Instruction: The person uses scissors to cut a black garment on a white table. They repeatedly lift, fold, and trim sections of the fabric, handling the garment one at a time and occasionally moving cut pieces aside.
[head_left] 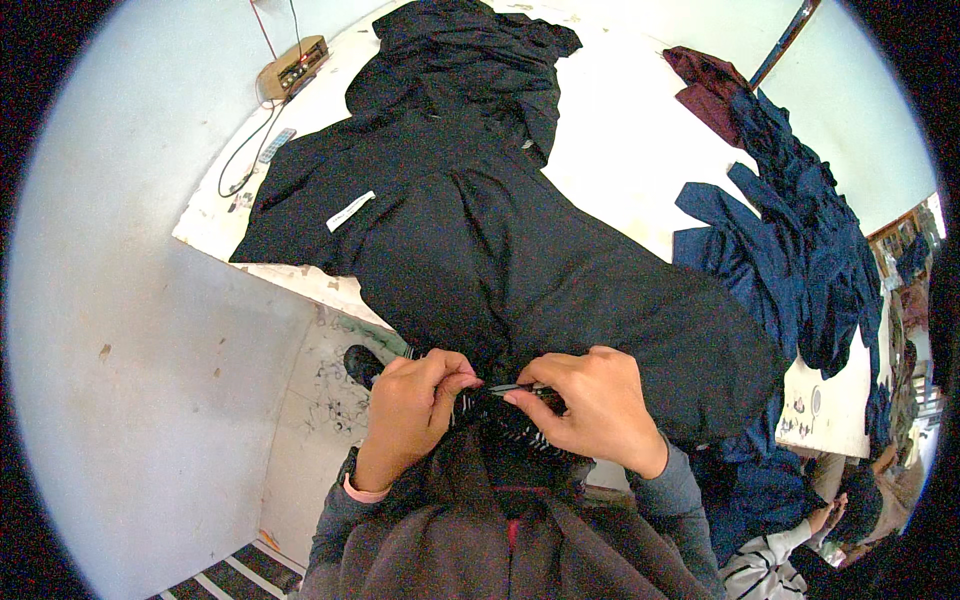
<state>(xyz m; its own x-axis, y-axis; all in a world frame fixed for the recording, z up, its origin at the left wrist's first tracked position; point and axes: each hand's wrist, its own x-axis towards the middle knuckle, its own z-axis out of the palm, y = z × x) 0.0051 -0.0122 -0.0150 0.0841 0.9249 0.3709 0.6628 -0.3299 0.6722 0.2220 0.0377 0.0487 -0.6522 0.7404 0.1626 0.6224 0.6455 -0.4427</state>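
Observation:
A large black garment [470, 240] lies rumpled over the white table and hangs off its near edge toward me. Close to my body, my left hand [425, 400] pinches the garment's edge between thumb and fingertips. Right beside it, my right hand [590, 405] is closed around a small tool with a slim grey metal blade [508, 388], its tip pointing at the left fingertips. Fingers hide most of the tool, so its exact kind is unclear. A white strip label [350, 211] lies on the black cloth.
Navy garments [790, 240] and a maroon cloth [710, 95] are heaped along the right of the white table [620, 150]. At the back left are a brown box with wires [293, 70] and a remote control [277, 146]. Another person's striped sleeve [765, 570] shows at lower right.

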